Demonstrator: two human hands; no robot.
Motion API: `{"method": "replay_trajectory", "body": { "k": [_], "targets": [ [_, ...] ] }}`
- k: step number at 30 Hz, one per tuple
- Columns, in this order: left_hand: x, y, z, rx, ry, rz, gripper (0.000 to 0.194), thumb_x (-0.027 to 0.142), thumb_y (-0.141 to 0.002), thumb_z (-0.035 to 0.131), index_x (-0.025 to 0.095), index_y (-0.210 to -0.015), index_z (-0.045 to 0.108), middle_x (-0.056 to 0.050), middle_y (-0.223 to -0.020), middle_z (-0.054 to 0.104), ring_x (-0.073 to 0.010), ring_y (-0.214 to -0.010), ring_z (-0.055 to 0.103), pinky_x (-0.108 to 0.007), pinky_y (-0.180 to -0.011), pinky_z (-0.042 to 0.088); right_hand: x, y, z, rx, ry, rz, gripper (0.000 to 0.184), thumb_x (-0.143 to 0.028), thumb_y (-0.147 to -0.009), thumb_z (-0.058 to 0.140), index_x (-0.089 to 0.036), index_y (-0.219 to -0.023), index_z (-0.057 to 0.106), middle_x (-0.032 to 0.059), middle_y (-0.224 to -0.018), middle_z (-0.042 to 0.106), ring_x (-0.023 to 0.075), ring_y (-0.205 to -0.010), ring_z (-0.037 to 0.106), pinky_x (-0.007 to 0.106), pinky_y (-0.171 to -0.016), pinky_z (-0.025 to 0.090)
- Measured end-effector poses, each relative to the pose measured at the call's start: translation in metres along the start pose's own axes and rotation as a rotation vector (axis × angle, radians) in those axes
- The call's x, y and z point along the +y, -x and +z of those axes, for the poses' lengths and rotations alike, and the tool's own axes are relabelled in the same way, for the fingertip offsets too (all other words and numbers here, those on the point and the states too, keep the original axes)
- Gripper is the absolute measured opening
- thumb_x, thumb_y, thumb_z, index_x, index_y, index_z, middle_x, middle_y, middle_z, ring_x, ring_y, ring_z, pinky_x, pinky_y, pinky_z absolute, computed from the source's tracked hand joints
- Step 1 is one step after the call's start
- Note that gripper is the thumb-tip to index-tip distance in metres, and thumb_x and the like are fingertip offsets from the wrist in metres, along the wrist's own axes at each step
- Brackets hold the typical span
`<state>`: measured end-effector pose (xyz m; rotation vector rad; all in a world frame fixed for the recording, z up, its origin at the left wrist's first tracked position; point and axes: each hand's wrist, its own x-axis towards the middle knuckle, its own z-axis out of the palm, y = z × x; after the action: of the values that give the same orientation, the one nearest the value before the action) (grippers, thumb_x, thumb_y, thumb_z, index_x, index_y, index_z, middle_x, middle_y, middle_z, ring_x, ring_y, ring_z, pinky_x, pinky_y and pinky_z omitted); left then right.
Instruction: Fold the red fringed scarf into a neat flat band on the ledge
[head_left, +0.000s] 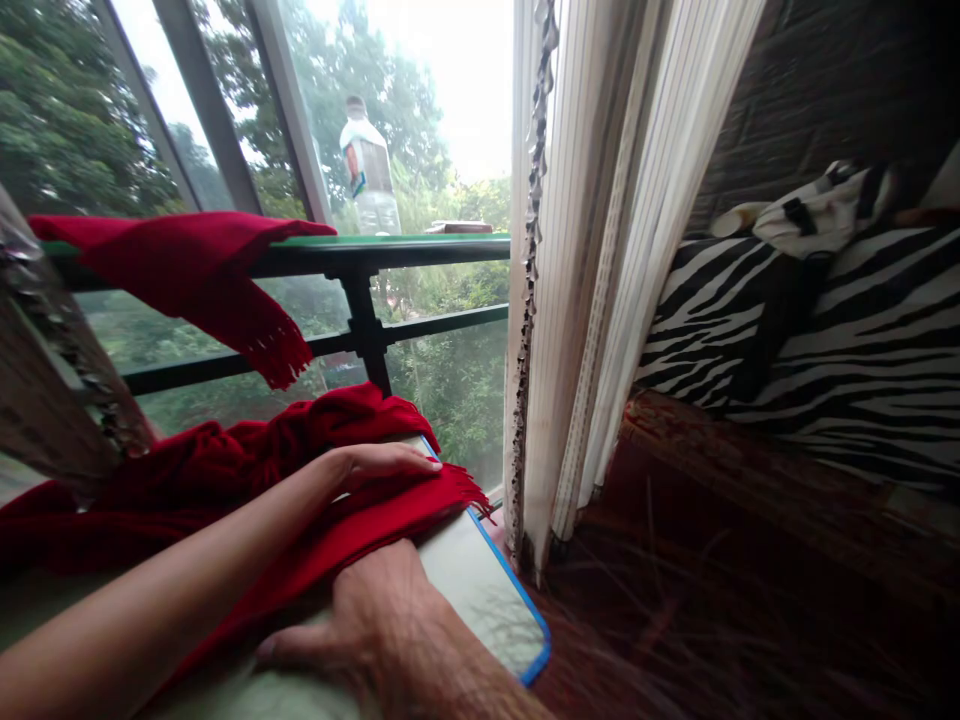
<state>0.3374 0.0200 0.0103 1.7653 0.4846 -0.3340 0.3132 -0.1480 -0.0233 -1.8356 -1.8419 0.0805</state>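
Red scarf (pixel 315 545) lying across pale board (pixel 487 590), fringe at its blue edge, left hand (pixel 386 463) laid over scarf, fingers extended, right hand (pixel 382 605) at scarf's near side, thumb spread, grip indeterminable.

Scarf (pixel 345 535) lies on board (pixel 480 590), before railing (pixel 442 250). Bottle (pixel 369 175) stands by railing. Curtain (pixel 585 250) hangs to right; beyond it, bag (pixel 814 215) lies on furniture (pixel 862 330).
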Motion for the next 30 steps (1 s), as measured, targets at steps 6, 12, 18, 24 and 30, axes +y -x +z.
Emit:
{"method": "replay_trajectory", "body": {
  "k": [6, 12, 18, 24, 30],
  "targets": [
    [0.001, 0.0, -0.006, -0.004, -0.11, -0.036, 0.041, 0.06, -0.067, 0.087, 0.02, -0.073, 0.077, -0.007, -0.07, 0.072, -0.0232, -0.061, 0.064, -0.032, -0.054, 0.042, -0.005, 0.005, -0.013, -0.057, -0.198, 0.039, 0.092, -0.082, -0.081, 0.052, -0.04, -0.158, 0.027, -0.0109, -0.157, 0.05, 0.0263, -0.147, 0.042, 0.036, -0.113, 0.048],
    [0.003, 0.014, -0.026, 0.218, -0.266, 0.049, 0.05, 0.063, -0.064, 0.087, 0.016, -0.066, 0.071, -0.001, -0.055, 0.058, -0.0157, -0.049, 0.051, -0.028, -0.049, 0.035, -0.005, 0.005, -0.01, -0.044, -0.212, 0.049, 0.086, -0.085, -0.079, 0.051, -0.034, -0.148, 0.05, -0.0049, -0.155, 0.054, 0.0303, -0.144, 0.046, 0.039, -0.117, 0.044],
    [-0.034, 0.067, -0.026, 0.434, -0.287, 0.214, 0.062, 0.073, -0.07, 0.074, 0.017, -0.098, 0.072, -0.006, -0.09, 0.071, -0.0216, -0.08, 0.064, -0.027, -0.064, 0.044, -0.007, 0.002, -0.002, -0.046, -0.281, 0.078, 0.083, -0.081, -0.076, 0.058, -0.032, -0.143, 0.057, 0.0014, -0.152, 0.058, 0.0344, -0.141, 0.049, 0.044, -0.117, 0.042],
    [-0.093, 0.105, -0.033, 0.627, -0.218, 0.202, 0.072, 0.085, -0.078, 0.052, 0.016, -0.092, 0.069, -0.004, -0.079, 0.067, -0.0187, -0.066, 0.058, -0.027, -0.058, 0.04, -0.012, 0.001, 0.003, -0.042, -0.193, 0.104, 0.084, -0.083, -0.078, 0.056, -0.028, -0.142, 0.06, 0.0086, -0.149, 0.06, 0.0362, -0.139, 0.051, 0.047, -0.112, 0.046],
    [-0.109, 0.11, -0.032, 0.578, -0.154, 0.234, 0.062, 0.073, -0.068, 0.077, 0.015, -0.091, 0.076, -0.005, -0.084, 0.073, -0.021, -0.075, 0.061, -0.027, -0.066, 0.043, -0.014, 0.0, 0.009, -0.056, -0.083, 0.102, 0.084, -0.086, -0.078, 0.052, -0.033, -0.143, 0.058, 0.0083, -0.145, 0.064, 0.0372, -0.136, 0.053, 0.047, -0.103, 0.051]
  ]
}}
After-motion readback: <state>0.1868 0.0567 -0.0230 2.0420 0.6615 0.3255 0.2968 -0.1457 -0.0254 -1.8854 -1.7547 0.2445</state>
